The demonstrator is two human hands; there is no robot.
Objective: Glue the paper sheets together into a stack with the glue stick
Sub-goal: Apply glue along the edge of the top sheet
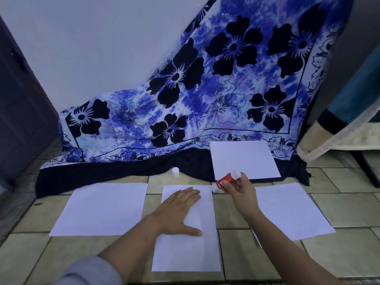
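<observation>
My left hand [181, 210] lies flat, fingers straight, on the smooth middle sheet [185, 256] on the tiled floor [236, 254]. My right hand [238, 191] pinches the red glue stick [225, 179], its white tip seemingly at that sheet's far corner.

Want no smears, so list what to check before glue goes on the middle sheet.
1. Cap off: the cap stands apart by the cloth: ok.
2. Grip: right hand holds the glue stick: ok.
3. Hold-down: left hand presses the middle sheet flat: ok.
4. Contact: glue tip touching that sheet's far right corner: cannot tell.
5. Next sheet: right sheet lies flat alongside: ok.
</observation>
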